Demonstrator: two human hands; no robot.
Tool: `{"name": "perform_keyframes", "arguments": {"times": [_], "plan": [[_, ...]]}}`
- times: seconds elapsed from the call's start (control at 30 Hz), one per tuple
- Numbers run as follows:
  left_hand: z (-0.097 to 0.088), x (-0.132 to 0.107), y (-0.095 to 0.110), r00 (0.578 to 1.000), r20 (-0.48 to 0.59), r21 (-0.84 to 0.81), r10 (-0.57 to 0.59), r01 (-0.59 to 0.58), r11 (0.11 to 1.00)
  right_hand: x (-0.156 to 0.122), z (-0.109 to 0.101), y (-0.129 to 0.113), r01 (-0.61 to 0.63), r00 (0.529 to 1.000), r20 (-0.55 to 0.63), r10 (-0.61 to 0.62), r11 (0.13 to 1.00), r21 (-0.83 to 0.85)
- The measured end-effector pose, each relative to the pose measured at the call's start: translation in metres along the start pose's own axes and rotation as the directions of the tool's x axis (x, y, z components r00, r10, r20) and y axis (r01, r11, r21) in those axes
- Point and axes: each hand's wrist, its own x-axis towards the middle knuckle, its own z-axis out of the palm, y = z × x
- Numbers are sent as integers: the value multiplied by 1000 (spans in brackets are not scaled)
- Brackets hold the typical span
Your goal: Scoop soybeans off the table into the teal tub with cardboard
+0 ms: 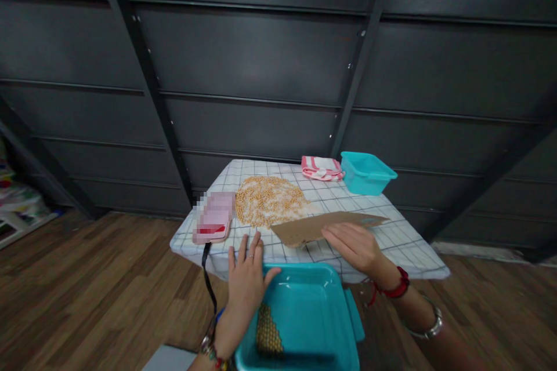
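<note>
My right hand (354,246) grips a flat piece of brown cardboard (304,228), tilted over the table with its left end close to a spread of yellow beans (261,197). Fine pale grains lie among the beans. My left hand (247,272) rests with fingers spread on the cloth at the table's front edge, its thumb over the rim of a turquoise tub (311,313). That tub sits below the table edge, against or just in front of it. A heap of beans (268,333) lies in its left near corner.
The table wears a white checked cloth (243,249). A phone-like pink case (221,208), partly blurred, lies left with a black strap (209,281). Behind are a folded red-and-white towel (321,168) and a smaller turquoise container (368,174), before a dark panelled wall (252,52).
</note>
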Motion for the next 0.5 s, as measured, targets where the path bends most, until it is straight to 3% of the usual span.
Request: {"name": "perform_keyframes", "arguments": {"times": [0.33, 0.5], "plan": [[1, 2, -3, 1000, 4, -32, -18, 18, 999, -13, -23, -6, -57, 993, 105, 48, 995, 84], [2, 2, -3, 1000, 5, -20, -11, 11, 1000, -22, -23, -7, -114, 991, 80, 105, 986, 121]]}}
